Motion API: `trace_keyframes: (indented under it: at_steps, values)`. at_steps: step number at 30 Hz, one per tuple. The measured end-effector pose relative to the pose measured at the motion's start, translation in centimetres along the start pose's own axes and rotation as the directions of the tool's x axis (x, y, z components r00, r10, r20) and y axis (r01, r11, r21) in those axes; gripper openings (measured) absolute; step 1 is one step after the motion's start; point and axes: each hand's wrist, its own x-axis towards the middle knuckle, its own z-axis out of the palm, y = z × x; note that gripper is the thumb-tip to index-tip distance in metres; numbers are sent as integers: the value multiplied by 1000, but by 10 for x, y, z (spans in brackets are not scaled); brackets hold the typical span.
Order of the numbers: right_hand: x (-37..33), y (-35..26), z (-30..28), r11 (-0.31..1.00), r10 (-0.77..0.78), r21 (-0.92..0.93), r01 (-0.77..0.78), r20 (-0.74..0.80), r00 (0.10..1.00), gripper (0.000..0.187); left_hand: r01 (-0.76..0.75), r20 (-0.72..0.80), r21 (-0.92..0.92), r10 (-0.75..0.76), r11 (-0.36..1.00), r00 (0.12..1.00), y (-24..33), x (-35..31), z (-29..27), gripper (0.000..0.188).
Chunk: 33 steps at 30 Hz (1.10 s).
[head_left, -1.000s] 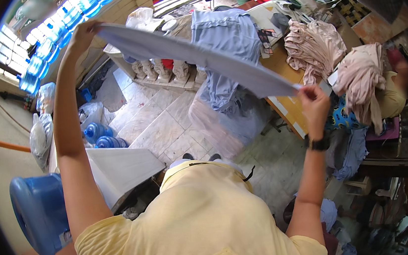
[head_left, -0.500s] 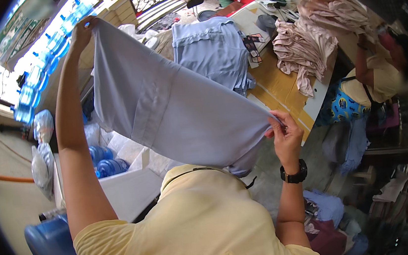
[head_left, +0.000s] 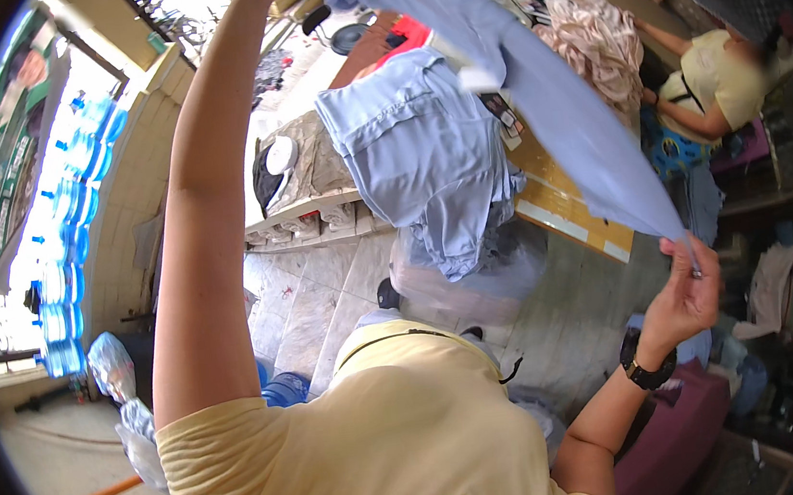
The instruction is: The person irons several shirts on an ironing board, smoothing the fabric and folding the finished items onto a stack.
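The pale blue cloth (head_left: 567, 123) hung in the air in front of the person, slanting down to the right hand (head_left: 682, 300) in a narrow, folded strip. That hand had its lower corner pinched between thumb and fingertips, with a black wristwatch (head_left: 649, 374) on the wrist. The left forearm (head_left: 234, 81) reached up high, but the left hand at its end was out of sight, so I couldn't tell how it gripped, or whether it did. Beyond and below the cloth stood the counter (head_left: 545, 188); blue garments (head_left: 423, 129) hung over its near edge, and crumpled pink garments (head_left: 593, 48) lay farther right, near a co-worker (head_left: 717, 78). To my eye the step in hand was shaking the piece out, and it wasn't flat yet. The next move, I judged, called for holding the edges apart and drawing the fabric taut before lowering it.
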Motion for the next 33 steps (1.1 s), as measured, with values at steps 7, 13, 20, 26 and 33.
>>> trace_keyframes:
  at_steps: [7,13,20,26,33]
  values:
    - [-85,-7,123,975,173,50,-214,425,889,16,208,-92,-356,-256,911,962,-187,37,-83,21]
    - [-228,69,256,851,345,31,-525,720,602,11,507,-409,247,-385,826,827,-317,-77,-184,50]
    - [-264,99,281,972,232,-156,-175,738,634,8,264,-431,559,4,786,902,-260,-386,-48,14]
    - [-231,78,268,943,260,-94,-319,806,532,13,779,-379,169,-690,603,617,-277,-510,13,40]
    - [-216,97,260,996,-4,51,-75,854,521,27,827,-450,236,-697,510,559,-330,-506,24,40]
